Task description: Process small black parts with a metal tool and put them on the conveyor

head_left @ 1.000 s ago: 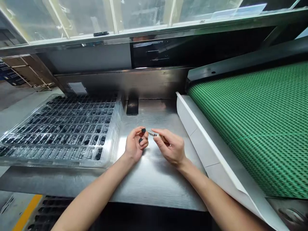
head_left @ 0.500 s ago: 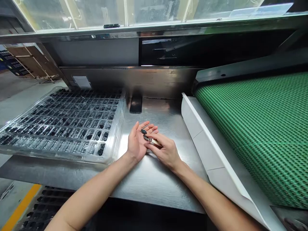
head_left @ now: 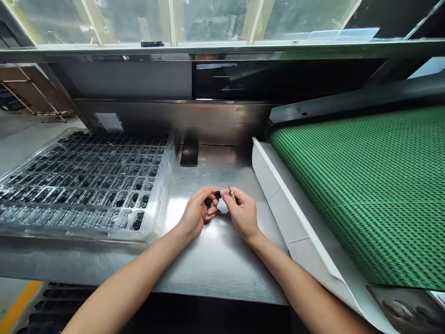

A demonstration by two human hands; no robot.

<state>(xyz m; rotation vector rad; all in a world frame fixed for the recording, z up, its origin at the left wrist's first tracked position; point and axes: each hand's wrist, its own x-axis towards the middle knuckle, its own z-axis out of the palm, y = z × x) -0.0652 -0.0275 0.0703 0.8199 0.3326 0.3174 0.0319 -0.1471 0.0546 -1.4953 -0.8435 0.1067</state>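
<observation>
Over the steel worktop (head_left: 215, 260), my left hand (head_left: 196, 214) is curled around small black parts (head_left: 208, 201). One small black part (head_left: 217, 194) is pinched where the fingertips of both hands meet. My right hand (head_left: 241, 213) also grips thin tweezers (head_left: 232, 193), whose tip sticks up above the fingers. To the left lies a clear plastic tray (head_left: 86, 185) whose many pockets hold more small black parts.
A green mesh conveyor belt (head_left: 365, 185) runs along the right, bordered by a white slanted guard (head_left: 295, 213). A dark block (head_left: 189, 154) sits at the back of the worktop under a steel panel. Glass panes stand above.
My left hand, open flat half a second ago, has curled shut around the black parts. Both hands' fingertips have come together on one part, and the tweezers now point upward.
</observation>
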